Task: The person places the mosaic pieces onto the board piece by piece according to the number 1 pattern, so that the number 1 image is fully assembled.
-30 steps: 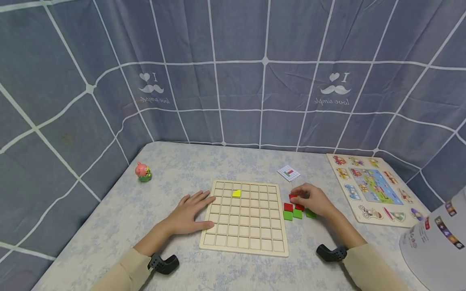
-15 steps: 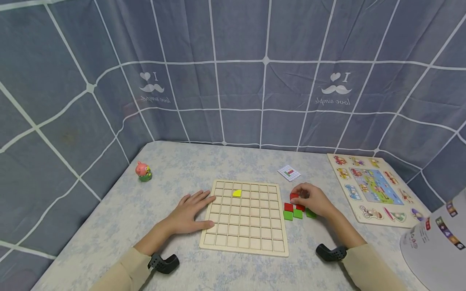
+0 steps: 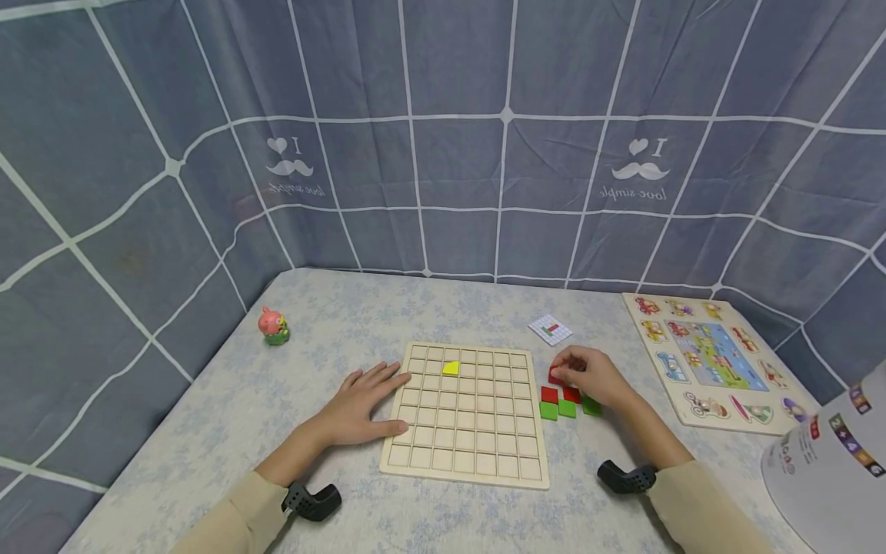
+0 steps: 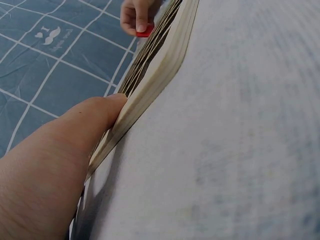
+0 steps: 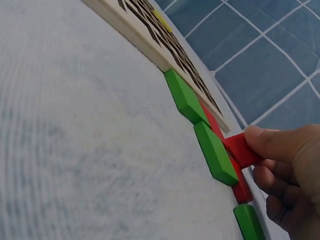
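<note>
A wooden grid board [image 3: 471, 454] lies on the table, with one yellow tile [image 3: 451, 368] in its upper part. My left hand [image 3: 360, 408] rests flat at the board's left edge, fingers spread; the thumb touches the rim in the left wrist view. Right of the board, my right hand [image 3: 588, 375] pinches a red tile [image 5: 243, 149] between thumb and fingers, tilted up over the others in the right wrist view. Under and beside it lie two more red tiles, one a red square [image 3: 549, 395], and several green ones, among them a green square [image 3: 567, 408].
A small card with a printed grid [image 3: 551, 329] lies behind the tiles. At the right are a wooden picture puzzle [image 3: 716, 354] and a large white container [image 3: 824, 462]. A pink pig figure [image 3: 273, 326] stands at the far left. A grid-patterned curtain [image 3: 457, 169] hangs behind.
The right hand has raised and tilted the red tile slightly off the table. The left hand and the board have stayed in place.
</note>
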### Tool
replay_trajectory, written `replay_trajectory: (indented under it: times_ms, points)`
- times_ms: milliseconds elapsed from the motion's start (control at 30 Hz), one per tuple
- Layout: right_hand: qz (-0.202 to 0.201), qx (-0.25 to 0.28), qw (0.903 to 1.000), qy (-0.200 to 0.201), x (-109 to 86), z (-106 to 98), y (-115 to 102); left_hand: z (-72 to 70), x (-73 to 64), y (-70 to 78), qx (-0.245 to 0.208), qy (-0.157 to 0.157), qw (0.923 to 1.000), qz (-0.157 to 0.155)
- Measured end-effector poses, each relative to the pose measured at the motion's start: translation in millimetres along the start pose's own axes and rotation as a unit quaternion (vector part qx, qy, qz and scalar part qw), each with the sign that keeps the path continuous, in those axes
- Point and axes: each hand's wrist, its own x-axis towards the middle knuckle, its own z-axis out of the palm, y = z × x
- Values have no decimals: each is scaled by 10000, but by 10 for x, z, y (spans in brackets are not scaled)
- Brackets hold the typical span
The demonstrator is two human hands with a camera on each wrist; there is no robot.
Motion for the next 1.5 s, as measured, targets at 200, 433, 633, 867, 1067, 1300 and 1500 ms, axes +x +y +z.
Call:
replay_trajectory:
  times_ms: [200, 433, 633, 867, 1067, 1300, 1500]
  points:
    - [30, 155, 9999, 8, 58, 26, -44, -1, 4, 5, -12, 12, 10000, 16]
    - [73, 153, 9999, -22, 102, 74, -128, 5, 4, -1, 4, 37, 10000, 47]
    - [-158, 242, 9995, -127, 131, 130, -216, 4, -4, -11, -50, 20, 10000, 40]
    - [-260, 288, 9990, -234, 190, 230, -339, -1, 3, -15, -38, -9, 10000, -2]
    - [-329, 351, 9982, -368, 243, 313, -412, -9, 3, -4, -78, -29, 10000, 15]
    - [-563, 509, 9954, -593, 287, 456, -489, -14, -7, -9, -78, 9, 10000, 39]
    - [-816, 578, 9926, -686, 344, 577, -577, -19, -12, 1, -91, 10, 9999, 62]
